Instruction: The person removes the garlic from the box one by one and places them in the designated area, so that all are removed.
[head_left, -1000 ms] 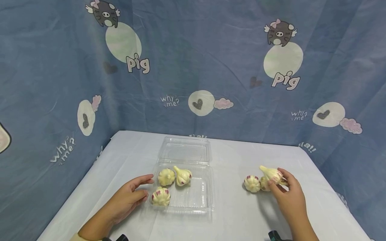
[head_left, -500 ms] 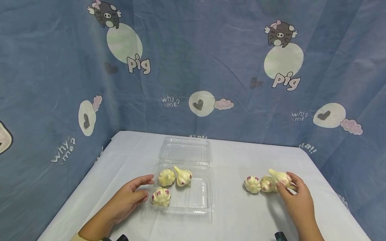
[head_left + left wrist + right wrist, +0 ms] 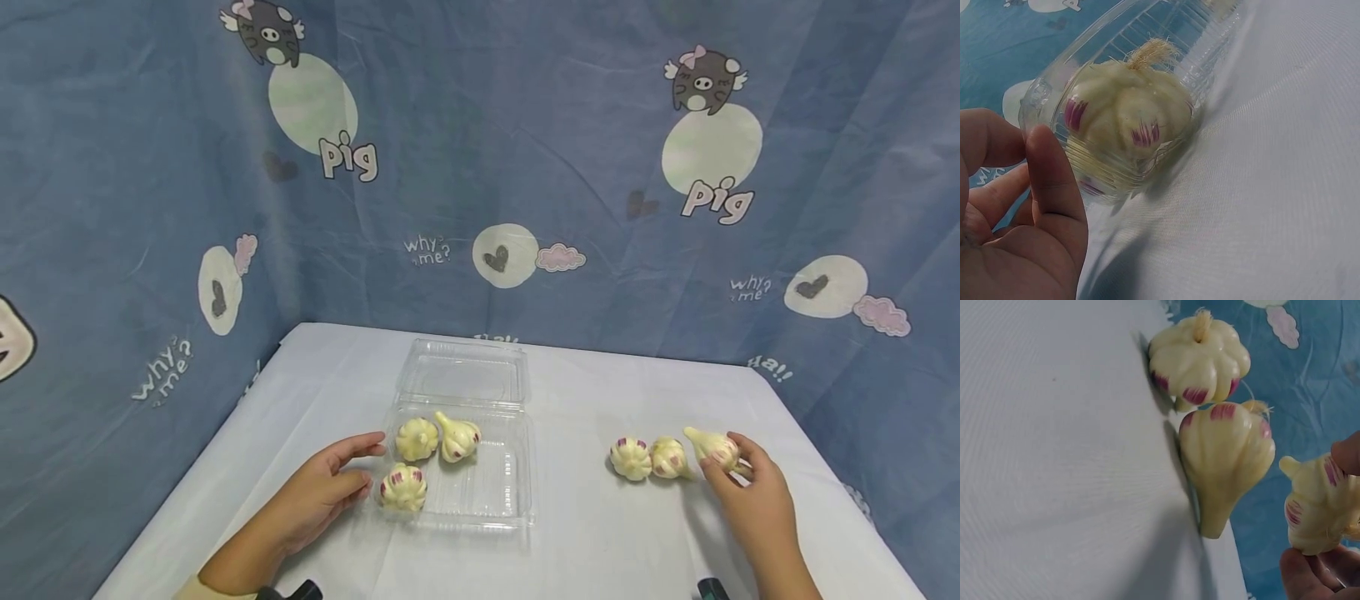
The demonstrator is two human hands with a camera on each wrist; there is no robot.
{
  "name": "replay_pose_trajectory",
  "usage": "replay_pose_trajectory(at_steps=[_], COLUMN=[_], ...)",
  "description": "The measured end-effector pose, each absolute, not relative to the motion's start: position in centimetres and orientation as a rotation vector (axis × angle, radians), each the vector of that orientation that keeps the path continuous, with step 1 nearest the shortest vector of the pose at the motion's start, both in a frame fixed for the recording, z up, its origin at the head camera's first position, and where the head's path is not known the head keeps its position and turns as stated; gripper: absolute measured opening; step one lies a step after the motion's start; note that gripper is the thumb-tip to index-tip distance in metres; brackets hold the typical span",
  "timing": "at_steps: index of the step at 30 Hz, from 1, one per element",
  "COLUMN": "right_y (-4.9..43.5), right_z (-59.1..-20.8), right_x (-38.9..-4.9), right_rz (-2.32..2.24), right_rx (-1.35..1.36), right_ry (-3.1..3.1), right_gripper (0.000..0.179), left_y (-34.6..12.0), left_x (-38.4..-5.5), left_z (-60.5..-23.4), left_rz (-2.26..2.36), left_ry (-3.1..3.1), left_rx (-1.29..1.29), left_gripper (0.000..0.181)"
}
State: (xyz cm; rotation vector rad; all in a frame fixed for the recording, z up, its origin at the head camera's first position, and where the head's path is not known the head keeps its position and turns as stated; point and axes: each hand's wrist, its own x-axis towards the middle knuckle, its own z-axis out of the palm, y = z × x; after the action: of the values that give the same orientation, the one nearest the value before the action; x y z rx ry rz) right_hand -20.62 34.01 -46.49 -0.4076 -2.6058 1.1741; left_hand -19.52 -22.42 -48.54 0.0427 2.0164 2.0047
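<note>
In the head view, my right hand [image 3: 753,496] holds a garlic bulb [image 3: 716,450] between thumb and fingers, its stem pointing left. The right wrist view shows this held garlic bulb [image 3: 1316,509] at the right edge, apart from two others. Those are a garlic bulb [image 3: 631,459] and a second garlic bulb [image 3: 667,457], side by side on the table. My left hand [image 3: 315,496] has its thumb and finger spread at the left edge of a clear plastic clamshell box [image 3: 491,475]. Inside lie a garlic bulb [image 3: 417,439], a stemmed garlic bulb [image 3: 459,438] and a purple-marked garlic bulb [image 3: 403,488].
The box's lid [image 3: 465,372] lies folded back towards the rear. A white cloth [image 3: 570,508] covers the table. Blue curtain [image 3: 420,183] with pig prints hangs behind and at both sides.
My right hand has moved right and slightly nearer with the held garlic bulb, uncovering the second bulb on the table. My left hand has stayed at the box.
</note>
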Motion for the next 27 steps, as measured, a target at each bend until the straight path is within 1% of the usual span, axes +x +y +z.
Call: replay_pose_trajectory(at_steps=[11,17,27], right_y=[34.0,34.2,34.2], right_z=[-47.8,-48.0,-48.4], right_x=[-21.1,-21.4,-21.7], right_rz=[1.171,1.156,1.149], right_rx=[-0.383,-0.44,-0.525], right_ry=[-2.668,-2.737,-2.774], right_gripper=[0.072,0.076,0.08], left_y=[-22.5,-22.5,-22.4], left_x=[-19.7,-19.8,-19.8], left_z=[-48.6,-48.5,-48.5], left_rz=[2.014,2.01,2.029], left_ry=[2.019,2.017,2.006], left_rx=[0.043,0.019,0.061], left_gripper=[0.067,0.066,0.068])
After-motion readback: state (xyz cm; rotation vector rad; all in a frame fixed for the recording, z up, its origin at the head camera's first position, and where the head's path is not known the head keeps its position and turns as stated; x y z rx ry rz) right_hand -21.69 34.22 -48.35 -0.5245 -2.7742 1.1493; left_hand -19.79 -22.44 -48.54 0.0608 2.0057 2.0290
